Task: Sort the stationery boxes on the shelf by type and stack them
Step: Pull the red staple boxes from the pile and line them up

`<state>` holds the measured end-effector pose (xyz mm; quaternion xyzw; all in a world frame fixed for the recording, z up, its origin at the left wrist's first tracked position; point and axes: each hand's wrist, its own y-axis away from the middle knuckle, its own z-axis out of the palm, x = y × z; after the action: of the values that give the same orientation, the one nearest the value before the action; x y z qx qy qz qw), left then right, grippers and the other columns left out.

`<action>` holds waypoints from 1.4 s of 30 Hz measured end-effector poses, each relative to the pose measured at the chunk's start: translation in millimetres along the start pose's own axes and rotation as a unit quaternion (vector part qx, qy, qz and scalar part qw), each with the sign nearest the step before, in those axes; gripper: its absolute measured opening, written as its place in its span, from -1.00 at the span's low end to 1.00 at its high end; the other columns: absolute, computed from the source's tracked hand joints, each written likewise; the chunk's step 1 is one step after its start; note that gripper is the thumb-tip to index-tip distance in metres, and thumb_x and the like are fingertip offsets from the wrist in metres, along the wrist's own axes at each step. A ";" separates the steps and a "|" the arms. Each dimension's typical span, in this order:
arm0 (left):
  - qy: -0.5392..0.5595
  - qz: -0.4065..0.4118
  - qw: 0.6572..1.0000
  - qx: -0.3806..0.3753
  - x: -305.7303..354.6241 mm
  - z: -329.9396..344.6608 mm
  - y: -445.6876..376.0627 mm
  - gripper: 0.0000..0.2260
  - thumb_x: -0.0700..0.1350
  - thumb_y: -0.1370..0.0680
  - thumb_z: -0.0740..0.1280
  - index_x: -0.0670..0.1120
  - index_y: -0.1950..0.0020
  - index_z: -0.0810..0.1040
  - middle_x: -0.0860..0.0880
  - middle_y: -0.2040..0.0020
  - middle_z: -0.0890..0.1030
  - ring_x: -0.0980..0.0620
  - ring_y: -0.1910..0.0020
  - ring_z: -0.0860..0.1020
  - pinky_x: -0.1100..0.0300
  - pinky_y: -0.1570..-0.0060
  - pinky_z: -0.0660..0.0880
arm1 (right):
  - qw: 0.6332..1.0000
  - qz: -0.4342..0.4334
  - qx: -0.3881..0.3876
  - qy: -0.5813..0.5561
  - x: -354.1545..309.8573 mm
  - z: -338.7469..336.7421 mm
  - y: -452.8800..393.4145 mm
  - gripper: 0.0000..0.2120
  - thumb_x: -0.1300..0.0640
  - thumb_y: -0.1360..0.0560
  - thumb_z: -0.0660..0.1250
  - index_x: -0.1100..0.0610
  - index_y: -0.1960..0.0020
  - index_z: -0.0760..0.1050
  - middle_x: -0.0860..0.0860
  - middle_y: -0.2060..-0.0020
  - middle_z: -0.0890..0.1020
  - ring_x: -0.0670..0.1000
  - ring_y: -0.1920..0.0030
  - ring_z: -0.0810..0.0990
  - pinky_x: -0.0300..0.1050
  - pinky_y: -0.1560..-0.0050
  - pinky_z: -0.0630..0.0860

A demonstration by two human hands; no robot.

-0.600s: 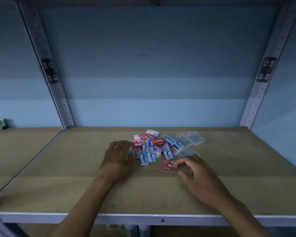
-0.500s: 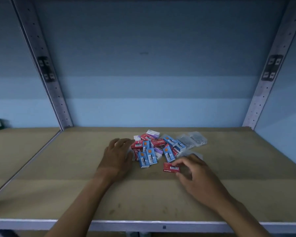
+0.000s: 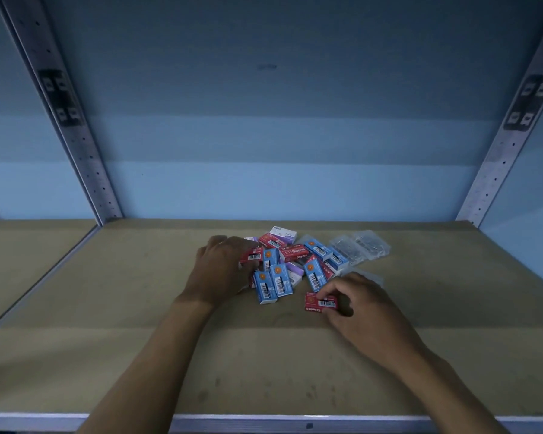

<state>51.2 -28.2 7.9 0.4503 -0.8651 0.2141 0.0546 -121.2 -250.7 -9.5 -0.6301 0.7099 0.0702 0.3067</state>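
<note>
Shelf board, tan, dim bluish light. Two bare forearms reach in from the near edge.

Pile of small stationery boxes sits toward the middle-back of the shelf, unsorted, boxes overlapping at mixed angles. Blue boxes with barcodes, red boxes marked "Staples", a few pale purple ones. Two blue boxes lie side by side at the near edge of the pile. Clear plastic packets lie just beside the pile on its right, contents too small to tell.

Right hand: fingers curled, thumb and fingertips pinching one red staples box. That box lies flat on the shelf, apart from the pile, just in front of it. Grip is closed around the box's right end.

Left hand: back of hand up, fingers bent down over the left edge of the pile, touching a red box there. Whether the fingers actually clasp anything, cannot tell; the fingertips are hidden.

Grey perforated uprights stand at the back corners against a blue wall.
</note>
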 end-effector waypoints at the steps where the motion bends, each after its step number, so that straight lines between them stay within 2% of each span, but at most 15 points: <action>1: 0.000 -0.003 1.000 0.000 1.2 0.0 -0.2 -0.67 0.08 -0.54 0.33 0.13 -0.30 0.55 0.07 -0.23 0.61 -0.08 -0.27 0.46 0.00 -0.18 0.39 | 1.000 0.003 -0.002 -0.001 -0.4 -0.5 0.2 -0.82 0.04 -0.44 0.48 -0.17 0.00 0.59 -0.24 0.03 0.56 -0.18 -0.06 0.52 -0.20 -0.09 0.50; 5: -0.015 -0.005 1.000 0.010 2.2 -0.5 -0.9 -0.71 0.00 -0.54 0.34 0.14 -0.27 0.56 0.07 -0.18 0.63 -0.08 -0.19 0.49 0.01 -0.11 0.40 | 1.000 0.005 -0.011 -0.008 -2.9 -4.0 2.6 -0.82 0.01 -0.44 0.50 -0.17 -0.01 0.60 -0.25 0.02 0.58 -0.18 -0.06 0.53 -0.23 -0.08 0.49; 8: -0.032 0.005 0.999 0.017 4.5 -2.0 2.0 -0.73 -0.02 -0.56 0.32 0.10 -0.26 0.57 0.04 -0.16 0.64 -0.10 -0.16 0.50 0.00 -0.08 0.42 | 1.000 0.014 -0.010 -0.017 -5.4 -7.7 5.4 -0.82 0.00 -0.44 0.51 -0.17 -0.02 0.61 -0.26 0.04 0.60 -0.21 -0.03 0.54 -0.34 0.00 0.44; 10: -0.041 0.029 0.998 0.026 5.5 -3.2 4.7 -0.73 0.00 -0.58 0.31 0.07 -0.27 0.57 0.01 -0.17 0.63 -0.11 -0.15 0.51 0.00 -0.08 0.43 | 1.000 0.018 -0.002 -0.022 -7.3 -11.3 7.6 -0.84 -0.02 -0.46 0.49 -0.16 -0.03 0.63 -0.27 0.06 0.63 -0.24 -0.01 0.55 -0.36 0.03 0.43; 12: -0.032 0.041 0.998 0.044 5.2 -5.6 5.4 -0.72 0.04 -0.62 0.24 0.03 -0.29 0.57 -0.01 -0.18 0.62 -0.10 -0.13 0.52 0.00 -0.07 0.44 | 0.999 0.022 0.003 -0.043 -8.7 -16.2 9.5 -0.88 -0.04 -0.49 0.46 -0.14 -0.03 0.67 -0.26 0.09 0.67 -0.24 0.01 0.59 -0.31 -0.01 0.50; 15: 0.000 0.055 0.998 0.034 6.2 -11.9 7.1 -0.61 0.13 -0.63 0.09 -0.01 -0.29 0.57 -0.04 -0.13 0.63 -0.08 -0.04 0.57 0.05 -0.01 0.51 | 0.998 0.037 0.005 -0.058 -9.5 -23.6 12.0 -0.88 -0.01 -0.55 0.39 -0.14 -0.04 0.70 -0.28 0.12 0.70 -0.27 0.06 0.62 -0.31 0.02 0.54; 18: 0.034 0.069 0.997 0.004 13.9 -20.4 14.7 -0.55 0.16 -0.63 0.04 -0.03 -0.29 0.57 -0.07 -0.09 0.62 -0.03 0.00 0.58 0.13 0.02 0.51 | 0.996 0.047 0.005 -0.076 -7.7 -27.3 14.8 -0.88 0.01 -0.57 0.38 -0.14 0.01 0.70 -0.30 0.18 0.70 -0.32 0.09 0.62 -0.44 0.14 0.45; 20: 0.076 0.064 0.995 -0.012 25.0 -28.5 21.5 -0.63 0.12 -0.64 0.11 -0.01 -0.22 0.61 -0.05 -0.02 0.61 0.00 0.04 0.56 0.15 0.02 0.51 | 0.994 0.052 -0.001 -0.092 -8.4 -30.3 18.0 -0.87 0.02 -0.58 0.38 -0.15 0.03 0.71 -0.30 0.19 0.70 -0.34 0.11 0.61 -0.47 0.17 0.42; 23: 0.183 0.075 0.979 -0.047 42.8 -37.6 38.6 -0.77 0.08 -0.64 0.17 0.09 -0.03 0.61 0.09 0.13 0.56 0.22 0.12 0.52 0.29 0.08 0.46 | 0.994 0.046 -0.019 -0.097 -12.1 -37.5 23.9 -0.85 0.00 -0.59 0.36 -0.16 0.01 0.71 -0.32 0.17 0.70 -0.35 0.08 0.61 -0.47 0.17 0.43; 25: 0.178 0.106 0.977 -0.058 48.7 -41.4 49.4 -0.77 0.03 -0.66 0.16 0.16 0.14 0.52 0.15 0.21 0.52 0.28 0.17 0.48 0.29 0.15 0.36 | 0.994 0.041 -0.027 -0.095 -14.1 -41.8 27.6 -0.86 -0.03 -0.59 0.35 -0.16 0.01 0.71 -0.31 0.15 0.70 -0.34 0.06 0.61 -0.45 0.15 0.45; 27: 0.178 0.117 0.972 -0.100 51.6 -42.9 60.9 -0.75 -0.02 -0.67 0.15 0.16 0.19 0.44 0.16 0.24 0.51 0.26 0.19 0.46 0.32 0.15 0.34 | 0.995 0.033 -0.030 -0.092 -14.6 -44.0 33.1 -0.86 -0.02 -0.59 0.36 -0.14 0.02 0.71 -0.30 0.12 0.71 -0.34 0.05 0.61 -0.43 0.08 0.46; 30: 0.179 0.120 0.957 -0.192 50.0 -38.7 74.4 -0.73 0.04 -0.67 0.12 0.01 0.16 0.45 0.10 0.21 0.51 0.15 0.18 0.47 0.18 0.07 0.43 | 0.996 0.018 -0.029 -0.088 -13.9 -45.2 41.8 -0.88 0.03 -0.57 0.40 -0.12 0.05 0.72 -0.31 0.12 0.69 -0.36 0.03 0.58 -0.52 0.09 0.37; 32: 0.159 0.139 0.953 -0.218 49.0 -36.7 80.9 -0.68 0.07 -0.67 0.09 -0.06 0.16 0.45 0.04 0.18 0.51 0.04 0.15 0.48 0.03 0.02 0.46 | 0.996 0.012 -0.025 -0.084 -13.0 -46.5 45.4 -0.88 0.06 -0.56 0.42 -0.11 0.06 0.72 -0.30 0.13 0.68 -0.32 0.02 0.57 -0.51 0.08 0.34; 36: 0.115 0.188 0.954 -0.203 52.2 -34.4 86.6 -0.62 0.14 -0.65 0.07 -0.08 0.15 0.49 0.00 0.19 0.49 0.02 0.16 0.47 -0.01 0.07 0.44 | 0.997 0.007 -0.035 -0.073 -10.7 -48.3 52.9 -0.88 0.06 -0.56 0.41 -0.10 0.05 0.73 -0.33 0.17 0.66 -0.32 0.04 0.57 -0.50 0.09 0.35; 42: 0.096 0.210 0.954 -0.193 50.4 -29.1 85.4 -0.56 0.23 -0.62 0.05 -0.01 -0.01 0.60 0.00 0.11 0.54 0.02 0.06 0.48 -0.05 -0.02 0.44 | 0.996 0.018 -0.059 -0.060 -7.2 -48.6 61.7 -0.88 0.03 -0.56 0.41 -0.12 0.03 0.72 -0.29 0.13 0.69 -0.29 0.03 0.58 -0.49 0.09 0.35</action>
<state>-49.8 -11.2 21.2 0.2163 -0.9557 0.0919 0.1774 -195.9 -256.1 15.5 -0.6286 0.6962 0.1556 0.3098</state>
